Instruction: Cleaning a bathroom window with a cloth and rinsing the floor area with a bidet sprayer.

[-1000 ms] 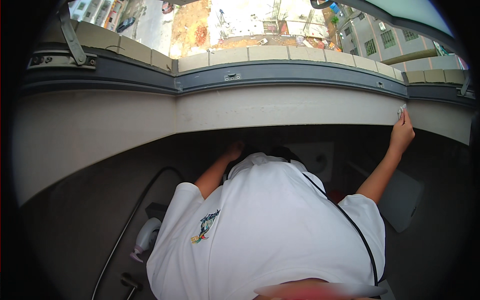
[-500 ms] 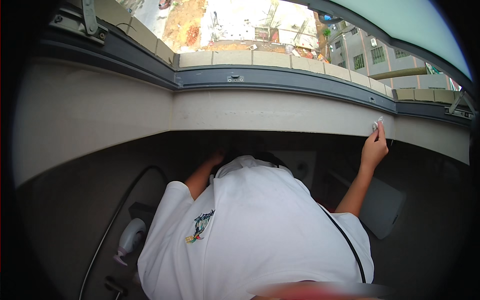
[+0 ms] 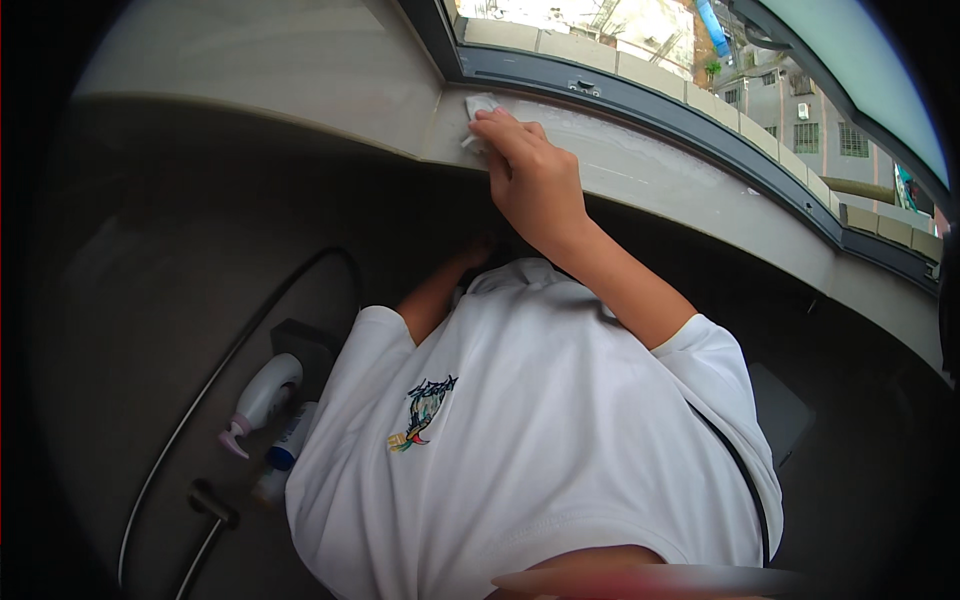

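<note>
Pale window sill (image 3: 680, 185), bordered by a dark window frame (image 3: 650, 104), extends from 12 o'clock to 4 o'clock. Right hand (image 3: 540, 180): fingers drawn together, gripping a crumpled white cloth (image 3: 482, 103). Cloth position: 12 o'clock, against the sill, just beside its inner corner. Left hand (image 3: 482, 247): in shadow, just above centre; finger state cannot be determined. Progress, by judgement: sill work appears incomplete, as pale streaks (image 3: 620, 140) mark the surface toward 1 o'clock. Whether these are moisture or residue is not discernible; treated and untreated portions therefore cannot be separated. Pump bottle (image 3: 268, 390): 8 o'clock, apart from both hands
</note>
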Available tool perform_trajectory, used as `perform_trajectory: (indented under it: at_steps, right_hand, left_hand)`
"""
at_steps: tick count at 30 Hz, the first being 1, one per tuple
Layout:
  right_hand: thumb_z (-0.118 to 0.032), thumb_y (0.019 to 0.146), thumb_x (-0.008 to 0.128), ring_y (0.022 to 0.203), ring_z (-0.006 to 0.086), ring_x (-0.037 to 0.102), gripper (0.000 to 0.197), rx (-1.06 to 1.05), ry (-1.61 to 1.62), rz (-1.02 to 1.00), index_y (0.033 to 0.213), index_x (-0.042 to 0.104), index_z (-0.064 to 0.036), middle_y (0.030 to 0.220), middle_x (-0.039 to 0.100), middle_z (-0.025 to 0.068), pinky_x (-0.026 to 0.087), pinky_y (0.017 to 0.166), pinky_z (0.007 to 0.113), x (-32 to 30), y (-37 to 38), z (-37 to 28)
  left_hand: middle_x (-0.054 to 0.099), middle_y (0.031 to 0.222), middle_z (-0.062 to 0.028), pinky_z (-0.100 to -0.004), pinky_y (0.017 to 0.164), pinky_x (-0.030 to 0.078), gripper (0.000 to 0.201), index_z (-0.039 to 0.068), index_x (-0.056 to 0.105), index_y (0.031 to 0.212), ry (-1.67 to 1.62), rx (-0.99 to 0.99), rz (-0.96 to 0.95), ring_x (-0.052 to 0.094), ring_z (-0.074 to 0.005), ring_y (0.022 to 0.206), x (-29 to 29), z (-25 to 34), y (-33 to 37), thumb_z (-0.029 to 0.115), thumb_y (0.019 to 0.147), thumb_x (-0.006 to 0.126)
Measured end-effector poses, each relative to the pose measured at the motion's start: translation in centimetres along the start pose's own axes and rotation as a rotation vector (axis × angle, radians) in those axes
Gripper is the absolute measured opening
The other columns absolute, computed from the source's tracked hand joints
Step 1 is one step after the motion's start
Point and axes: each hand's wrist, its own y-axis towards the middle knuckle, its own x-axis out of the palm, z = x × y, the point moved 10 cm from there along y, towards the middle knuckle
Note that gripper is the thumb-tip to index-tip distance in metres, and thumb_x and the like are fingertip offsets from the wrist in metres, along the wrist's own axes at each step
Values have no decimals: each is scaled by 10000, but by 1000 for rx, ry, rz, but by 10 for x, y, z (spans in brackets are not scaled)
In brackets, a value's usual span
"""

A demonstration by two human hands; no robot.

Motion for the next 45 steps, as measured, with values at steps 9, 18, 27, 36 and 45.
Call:
perform_trajectory:
  at_steps: [9, 18, 27, 36, 45]
  right_hand:
    - [-26, 813, 672, 1027, 220, 691, 230, 65, 62, -39, 1033, 690, -86, 1106, 718, 46, 561, 879, 342, 34, -9, -16]
    - [-14, 807, 691, 1138, 263, 645, 256, 25, -503, 160, 1041, 693, -116, 1120, 724, 14, 395, 1090, 453, -110, -61, 80]
    - [-97, 925, 619, 1036, 290, 696, 202, 642, -968, 515, 1080, 745, -125, 1108, 727, 115, 562, 870, 376, -411, -249, 250]
    - [70, 850, 649, 1027, 244, 717, 255, 391, -431, 438, 1063, 734, -42, 1095, 731, 131, 568, 852, 314, -304, -169, 189]
    - [-64, 782, 644, 925, 241, 690, 70, -326, -28, 598, 847, 649, -39, 939, 692, 84, 552, 911, 343, -214, -36, 69]
  left_hand:
    - [666, 1164, -159, -433, 890, 530, 350, 76, 600, 1276, -465, -282, 90, 656, -302, 1035, -33, -66, -85, 273, 1024, 457]
    - [693, 1007, -79, -330, 687, 561, 279, 97, 616, 1199, -530, -662, 72, 677, -189, 825, -39, -37, -84, 280, 1005, 537]
    - [688, 1036, -89, -355, 743, 553, 231, 87, 645, 1151, -339, -420, -39, 670, -197, 896, -4, 16, -17, 217, 998, 530]
    - [659, 1196, -190, -411, 1004, 464, 387, 36, 630, 1198, 191, -194, -236, 630, -317, 1121, 39, 130, 16, 327, 1048, 423]
    - [592, 1333, -238, -445, 1083, 404, 404, 29, 596, 1308, 210, -80, -198, 549, -347, 1263, 56, 133, 15, 284, 1037, 438]
